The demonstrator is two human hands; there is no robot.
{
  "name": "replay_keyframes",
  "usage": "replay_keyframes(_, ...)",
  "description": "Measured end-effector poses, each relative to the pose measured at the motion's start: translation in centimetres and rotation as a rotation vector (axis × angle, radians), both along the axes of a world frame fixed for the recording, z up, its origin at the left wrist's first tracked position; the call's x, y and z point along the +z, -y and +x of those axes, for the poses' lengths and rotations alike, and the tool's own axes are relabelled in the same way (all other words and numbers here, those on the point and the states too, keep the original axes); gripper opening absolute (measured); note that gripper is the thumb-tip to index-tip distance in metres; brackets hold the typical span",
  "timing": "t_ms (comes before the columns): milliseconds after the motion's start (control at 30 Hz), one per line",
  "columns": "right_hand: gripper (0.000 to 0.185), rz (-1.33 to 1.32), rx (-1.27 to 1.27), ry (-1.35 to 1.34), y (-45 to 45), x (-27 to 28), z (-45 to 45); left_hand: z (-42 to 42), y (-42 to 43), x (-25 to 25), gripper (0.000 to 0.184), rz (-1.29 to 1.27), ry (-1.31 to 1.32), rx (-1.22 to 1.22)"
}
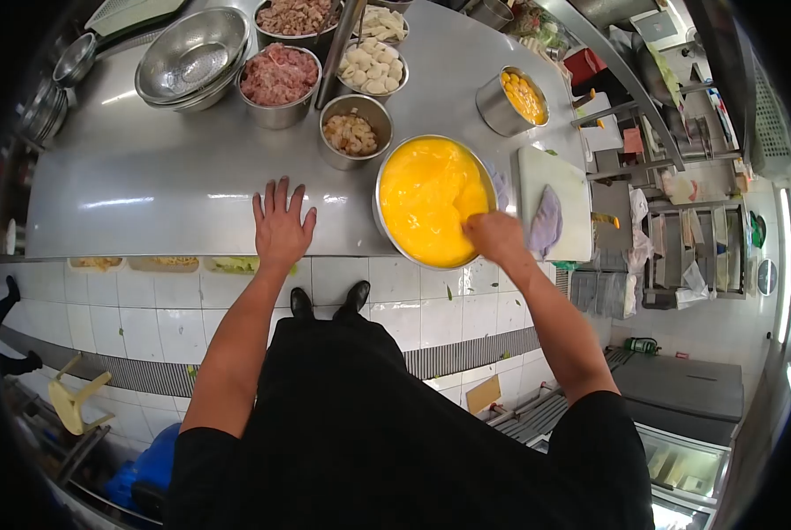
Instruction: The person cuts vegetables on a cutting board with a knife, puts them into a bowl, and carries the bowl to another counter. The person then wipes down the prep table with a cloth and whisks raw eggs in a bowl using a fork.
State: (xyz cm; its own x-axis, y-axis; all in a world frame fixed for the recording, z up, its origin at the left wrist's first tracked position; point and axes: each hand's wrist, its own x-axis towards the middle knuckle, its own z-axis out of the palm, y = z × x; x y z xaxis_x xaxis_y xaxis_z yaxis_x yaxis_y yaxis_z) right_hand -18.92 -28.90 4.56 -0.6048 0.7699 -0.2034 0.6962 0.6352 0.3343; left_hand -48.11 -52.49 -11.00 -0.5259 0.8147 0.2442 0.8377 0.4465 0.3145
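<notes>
My left hand (282, 224) lies flat on the steel table (192, 199), fingers spread, holding nothing. At the right rim of a large metal bowl of yellow beaten egg (431, 199), my right hand (494, 237) is closed, its fingers curled down at the egg's edge; what it grips, if anything, is hidden. Behind the bowl, to its left, stands a metal pot of peeled shrimp (351, 137). A pot of egg yolks (521, 97) is at the back right. To the right of my right hand a purple cloth (546, 221) rests on a white cutting board (572, 199).
Bowls of minced meat (279, 75) and pale pieces (373, 69) stand at the back, beside stacked metal colanders (192, 57). Food trays (164, 263) sit below the table's front edge. Another person's dark-clad legs (5, 309) show at far left, near a yellow stool (77, 397).
</notes>
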Motion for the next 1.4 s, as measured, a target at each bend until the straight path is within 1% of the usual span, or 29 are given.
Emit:
replay_keyframes(67, 0.032, -0.187, 0.156, -0.017, 0.5, 1.2, -0.5, -0.1, 0.1, -0.4, 0.049, 0.006, -0.008, 0.003)
replay_keyframes(100, 0.032, -0.196, 0.152, -0.014, 0.6, 0.9, -0.3, 0.0, 0.5, -0.3, 0.049, -0.003, -0.004, -0.001)
replay_keyframes(167, 0.034, -0.076, -0.138, -0.154, 0.0, 1.3, -0.3, 0.0, 0.2, 0.1, 0.050, -0.019, 0.012, 0.002)
replay_keyframes(200, 0.034, -0.068, -0.132, -0.161, 0.3, 1.5, -0.8, -0.2, 0.0, 0.2, 0.050, -0.011, 0.005, 0.007)
replay_keyframes(267, 0.037, -0.254, 0.090, 0.052, 1.8, 1.4, -1.4, 0.0, 0.2, -0.1, 0.050, -0.004, -0.004, 0.005)
replay_keyframes(300, 0.037, -0.260, 0.092, 0.055, 1.5, 1.8, -1.8, -0.1, 0.3, -0.1, 0.050, -0.009, -0.001, 0.007)
replay_keyframes(367, 0.040, -0.036, -0.277, -0.337, 0.8, 3.2, -2.2, 0.0, 0.3, 0.2, 0.050, -0.008, 0.002, 0.000)
replay_keyframes(400, 0.040, -0.029, -0.268, -0.343, 0.9, 2.6, -2.1, -0.1, 0.1, 0.3, 0.050, 0.001, -0.002, 0.007)
replay_keyframes(467, 0.039, -0.212, 0.181, 0.021, 2.2, 0.3, -1.1, 0.0, 0.2, 0.0, 0.049, 0.005, -0.021, 0.002)
replay_keyframes(533, 0.036, -0.199, 0.192, 0.002, 1.2, 1.4, -1.4, -0.4, 0.0, 0.3, 0.049, 0.015, -0.018, 0.001)
replay_keyframes(600, 0.034, 0.009, -0.166, -0.316, 0.6, 1.6, -1.5, 0.0, 0.3, 0.3, 0.049, 0.027, -0.013, -0.005)
replay_keyframes(633, 0.037, -0.028, 0.037, -0.030, 1.0, 0.5, -1.2, -0.1, 0.3, 0.2, 0.049, 0.019, -0.009, -0.003)
replay_keyframes(667, 0.037, -0.108, 0.212, 0.106, 1.4, -0.7, -0.9, -0.1, 0.2, 0.2, 0.049, 0.010, -0.003, -0.004)
replay_keyframes(733, 0.031, -0.109, 0.229, -0.087, 0.5, 0.7, -0.8, -0.4, -0.1, 0.2, 0.049, 0.022, -0.007, -0.005)
replay_keyframes(767, 0.031, -0.120, 0.225, -0.082, 0.5, 0.4, -0.7, -0.1, 0.4, 0.1, 0.050, 0.024, -0.005, -0.017)
replay_keyframes(833, 0.031, -0.033, -0.054, -0.063, -0.2, 0.7, -1.2, 0.0, 0.4, -0.1, 0.050, 0.021, 0.005, -0.008)
replay_keyframes(867, 0.031, -0.027, -0.057, -0.066, 0.1, 0.9, -0.9, 0.0, 0.2, -0.1, 0.049, 0.019, 0.013, 0.001)
replay_keyframes(933, 0.034, -0.200, 0.115, 0.046, 1.4, 1.5, -1.8, -0.3, -0.2, -0.1, 0.049, 0.026, 0.005, 0.003)
replay_keyframes(967, 0.034, -0.209, 0.113, 0.048, 1.0, 1.3, -1.8, -0.1, 0.2, -0.3, 0.049, 0.019, 0.004, -0.008)
replay_keyframes(1033, 0.035, 0.017, -0.227, -0.278, -0.7, 1.6, -1.5, 0.2, 0.4, -0.3, 0.049, 0.014, 0.013, -0.006)
replay_keyframes(1067, 0.035, 0.023, -0.225, -0.282, -0.7, 1.6, -1.2, 0.0, 0.2, 0.0, 0.049, 0.017, 0.011, 0.003)
replay_keyframes(1167, 0.032, -0.198, 0.151, -0.064, 0.7, 1.1, -1.1, -0.1, 0.2, -0.2, 0.049, 0.022, -0.007, 0.003)
replay_keyframes(1200, 0.032, -0.208, 0.143, -0.059, 1.0, 0.8, -1.0, 0.1, 0.6, -0.2, 0.049, 0.012, -0.001, -0.003)
replay_keyframes(1267, 0.031, -0.104, -0.160, -0.180, 0.1, 1.1, -1.4, 0.0, 0.2, 0.3, 0.049, 0.010, 0.017, -0.001)
replay_keyframes(1300, 0.035, -0.192, -0.069, 0.063, 1.3, 0.4, -2.3, -0.1, 0.2, 0.3, 0.049, 0.015, 0.011, -0.003)
replay_keyframes(1333, 0.035, -0.244, 0.037, 0.139, 2.2, 0.5, -2.6, -0.1, 0.2, 0.2, 0.049, 0.013, 0.005, -0.002)
replay_keyframes(1367, 0.034, -0.226, 0.060, 0.105, 1.6, 1.7, -2.4, 0.0, 0.2, 0.0, 0.050, 0.007, 0.005, 0.002)
replay_keyframes(1400, 0.034, -0.215, 0.076, 0.075, 1.8, 4.1, -2.4, 0.0, 0.4, -0.1, 0.050, 0.002, 0.010, 0.001)
